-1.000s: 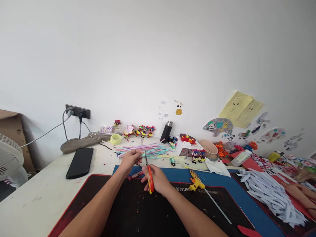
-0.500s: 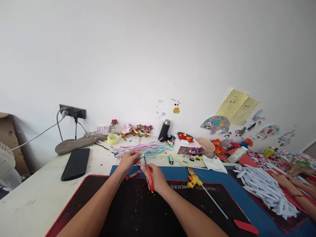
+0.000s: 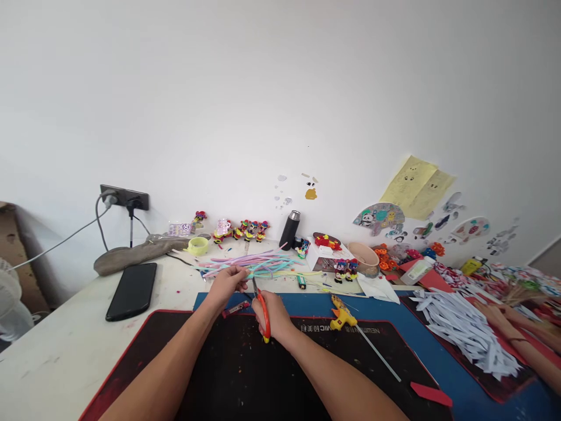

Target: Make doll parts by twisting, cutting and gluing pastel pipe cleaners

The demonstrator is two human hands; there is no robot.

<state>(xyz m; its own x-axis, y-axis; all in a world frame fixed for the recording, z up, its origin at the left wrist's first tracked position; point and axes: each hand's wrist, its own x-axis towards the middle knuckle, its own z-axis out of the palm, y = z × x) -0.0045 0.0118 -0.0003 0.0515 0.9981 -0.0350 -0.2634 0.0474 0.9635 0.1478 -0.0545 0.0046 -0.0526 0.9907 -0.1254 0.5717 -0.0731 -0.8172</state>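
Observation:
Red-and-orange-handled scissors (image 3: pixel 265 318) are in my right hand (image 3: pixel 274 313), their dark blades pointing up and away toward the fingers of my left hand (image 3: pixel 232 280). Those fingers pinch a small pale greenish piece at the blade tips; its shape is too small to make out. Just beyond my hands lies a loose pile of pastel pink, purple and turquoise strips (image 3: pixel 267 261). A small dark red packet (image 3: pixel 235 309) rests on the mat between my wrists.
A yellow glue gun (image 3: pixel 343 316) with a long clear stick lies right on the black mat (image 3: pixel 245 374). Phone (image 3: pixel 131 291) at left; black bottle (image 3: pixel 290 231) and small figures (image 3: pixel 252 230) by the wall. Another person's hands (image 3: pixel 504 321) are at far right, near white paper strips (image 3: pixel 467 333).
The scissors have turned slightly more upright, and my right hand has shifted a little left. The whole view has moved slightly. My left hand keeps its pinch.

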